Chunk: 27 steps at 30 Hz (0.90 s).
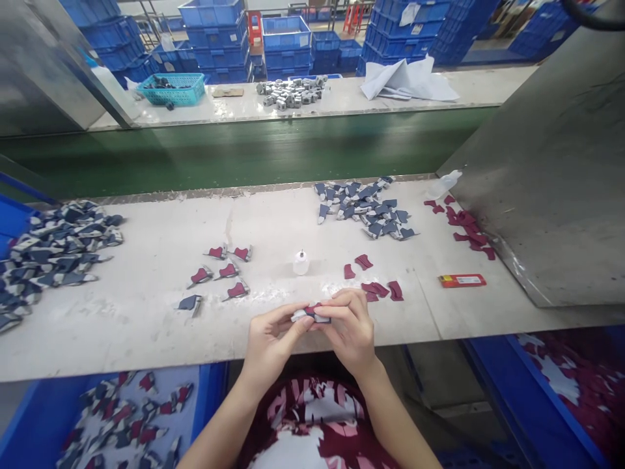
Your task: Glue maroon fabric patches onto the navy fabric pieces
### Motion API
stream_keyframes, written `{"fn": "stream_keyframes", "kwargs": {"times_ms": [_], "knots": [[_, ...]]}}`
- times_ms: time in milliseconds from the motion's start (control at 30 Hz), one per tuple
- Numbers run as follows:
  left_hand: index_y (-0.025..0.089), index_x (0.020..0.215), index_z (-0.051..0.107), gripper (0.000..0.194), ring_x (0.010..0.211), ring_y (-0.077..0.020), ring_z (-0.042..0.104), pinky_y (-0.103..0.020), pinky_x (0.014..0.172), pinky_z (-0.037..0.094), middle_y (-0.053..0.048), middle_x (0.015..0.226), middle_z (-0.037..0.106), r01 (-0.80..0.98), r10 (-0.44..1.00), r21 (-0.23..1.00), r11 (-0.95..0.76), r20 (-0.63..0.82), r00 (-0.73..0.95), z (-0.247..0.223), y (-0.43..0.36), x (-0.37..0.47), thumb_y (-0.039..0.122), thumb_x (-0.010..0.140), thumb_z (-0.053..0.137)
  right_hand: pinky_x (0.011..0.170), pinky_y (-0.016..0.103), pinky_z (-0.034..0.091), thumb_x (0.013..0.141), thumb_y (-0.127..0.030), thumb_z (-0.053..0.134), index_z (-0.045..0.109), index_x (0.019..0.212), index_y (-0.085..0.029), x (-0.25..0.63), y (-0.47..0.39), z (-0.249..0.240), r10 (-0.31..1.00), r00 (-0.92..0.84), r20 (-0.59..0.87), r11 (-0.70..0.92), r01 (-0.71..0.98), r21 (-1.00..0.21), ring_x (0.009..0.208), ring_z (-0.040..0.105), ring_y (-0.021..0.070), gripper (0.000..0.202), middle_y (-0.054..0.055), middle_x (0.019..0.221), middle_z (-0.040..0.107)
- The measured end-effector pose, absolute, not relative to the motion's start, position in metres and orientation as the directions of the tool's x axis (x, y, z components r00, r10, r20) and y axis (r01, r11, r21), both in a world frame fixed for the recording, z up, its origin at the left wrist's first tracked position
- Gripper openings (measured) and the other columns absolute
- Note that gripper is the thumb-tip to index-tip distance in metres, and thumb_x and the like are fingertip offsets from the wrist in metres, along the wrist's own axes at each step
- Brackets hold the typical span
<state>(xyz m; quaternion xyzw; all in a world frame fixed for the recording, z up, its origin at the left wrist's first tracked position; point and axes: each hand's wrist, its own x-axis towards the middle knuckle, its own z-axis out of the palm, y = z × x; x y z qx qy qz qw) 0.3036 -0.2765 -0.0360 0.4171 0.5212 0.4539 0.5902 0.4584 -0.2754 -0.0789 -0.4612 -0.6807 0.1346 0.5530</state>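
Note:
Between my two hands, just above the table's front edge, is a small grey and navy plastic part with a maroon piece on its top [312, 314]. My left hand [272, 337] pinches its left end, and my right hand [350, 324] has its fingers closed on the right end and the maroon piece. Loose maroon pieces [395, 290] lie just beyond my right hand. To the left, several grey parts with maroon faces [237, 290] sit near one navy-faced part [190, 303]. Ahead of my hands stands a small white bottle with a thin tip [301, 262].
Piles of navy and grey parts lie at left [63, 244] and back right [364, 205]. More maroon pieces [469, 228] rest by a metal panel [561, 169]. A red-orange packet [462, 280] lies at right. Blue bins [209, 397] stand below; a green belt [273, 153] runs behind.

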Motion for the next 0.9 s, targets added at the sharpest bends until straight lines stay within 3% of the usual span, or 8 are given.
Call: {"fn": "stream_keyframes", "kwargs": {"times_ms": [100, 200, 333, 467, 600, 700, 800, 900], "knots": [[0.017, 0.09, 0.08, 0.025, 0.08, -0.0252, 0.078, -0.033, 0.073, 0.066, -0.008, 0.086, 0.081, -0.025, 0.977, 0.979, 0.205, -0.203, 0.065, -0.045, -0.267, 0.293, 0.037, 0.074, 0.083, 0.071, 0.04, 0.054, 0.084, -0.022, 0.077, 0.074, 0.097, -0.031, 0.451, -0.273, -0.085, 0.797, 0.035, 0.602, 0.523, 0.457, -0.719, 0.079, 0.058, 0.0213, 0.016, 0.003, 0.08, 0.064], [0.021, 0.088, 0.079, 0.014, 0.084, -0.0252, 0.076, -0.036, 0.079, 0.064, -0.007, 0.089, 0.081, 0.248, 0.996, 0.968, 0.031, -0.05, 0.072, -0.058, -0.253, 0.268, 0.032, 0.08, 0.076, 0.082, 0.043, 0.056, 0.083, -0.025, 0.079, 0.075, 0.104, -0.033, 0.445, -0.268, -0.086, 0.828, -0.04, 0.56, 0.507, 0.481, -0.715, 0.093, 0.059, 0.0242, 0.022, 0.005, 0.092, 0.066], [0.026, 0.094, 0.078, 0.014, 0.116, -0.0335, 0.063, -0.056, 0.103, 0.05, -0.007, 0.104, 0.079, 0.679, 0.944, 0.665, -0.311, 0.302, 0.136, -0.068, -0.235, 0.218, 0.025, 0.084, 0.067, 0.102, 0.059, 0.048, 0.072, -0.04, 0.087, 0.076, 0.109, -0.034, 0.438, -0.257, -0.086, 0.826, 0.027, 0.563, 0.421, 0.634, -0.648, 0.13, 0.039, 0.0379, 0.039, 0.011, 0.138, 0.047], [0.023, 0.108, 0.074, 0.024, 0.118, -0.0347, 0.059, -0.058, 0.103, 0.046, -0.011, 0.117, 0.075, 0.844, 0.882, 0.417, -0.338, 0.453, 0.129, -0.057, -0.206, 0.189, 0.025, 0.093, 0.055, 0.103, 0.069, 0.043, 0.072, -0.042, 0.085, 0.071, 0.121, -0.036, 0.429, -0.244, -0.094, 0.894, -0.006, 0.448, 0.334, 0.677, -0.656, 0.143, 0.018, 0.0486, 0.051, 0.007, 0.16, 0.017], [0.021, 0.112, 0.069, 0.025, 0.11, -0.031, 0.064, -0.048, 0.099, 0.05, -0.01, 0.112, 0.075, 0.847, 0.886, 0.409, -0.34, 0.441, 0.142, -0.039, -0.149, 0.222, 0.029, 0.094, 0.053, 0.103, 0.066, 0.046, 0.08, -0.034, 0.079, 0.065, 0.132, -0.031, 0.426, -0.235, -0.102, 0.911, -0.108, 0.398, 0.361, 0.675, -0.643, 0.141, 0.025, 0.0453, 0.054, 0.013, 0.152, 0.034], [0.015, 0.115, 0.066, 0.027, 0.111, -0.0312, 0.064, -0.046, 0.102, 0.047, -0.014, 0.112, 0.074, 0.82, 0.921, 0.451, -0.352, 0.323, 0.218, -0.04, -0.101, 0.278, 0.029, 0.094, 0.055, 0.099, 0.057, 0.052, 0.083, -0.025, 0.073, 0.064, 0.132, -0.029, 0.43, -0.237, -0.101, 0.865, -0.055, 0.498, 0.406, 0.661, -0.631, 0.131, 0.039, 0.0376, 0.05, 0.014, 0.134, 0.047], [0.007, 0.128, 0.056, 0.047, 0.115, -0.0353, 0.061, -0.046, 0.099, 0.047, -0.02, 0.112, 0.071, 0.838, 0.944, 0.434, -0.33, 0.173, 0.282, -0.051, -0.067, 0.336, 0.034, 0.09, 0.065, 0.083, 0.043, 0.058, 0.086, -0.02, 0.07, 0.063, 0.129, -0.031, 0.44, -0.245, -0.094, 0.759, 0.075, 0.646, 0.474, 0.616, -0.629, 0.104, 0.055, 0.0258, 0.045, 0.009, 0.108, 0.054], [0.007, 0.129, 0.053, 0.055, 0.116, -0.0359, 0.06, -0.044, 0.096, 0.049, -0.02, 0.112, 0.07, 0.827, 0.937, 0.442, -0.348, 0.126, 0.327, -0.062, -0.051, 0.371, 0.027, 0.082, 0.075, 0.065, 0.033, 0.055, 0.086, -0.014, 0.071, 0.058, 0.129, -0.03, 0.453, -0.254, -0.085, 0.627, 0.174, 0.76, 0.574, 0.556, -0.601, 0.073, 0.056, 0.0172, 0.048, 0.001, 0.083, 0.056]]}}
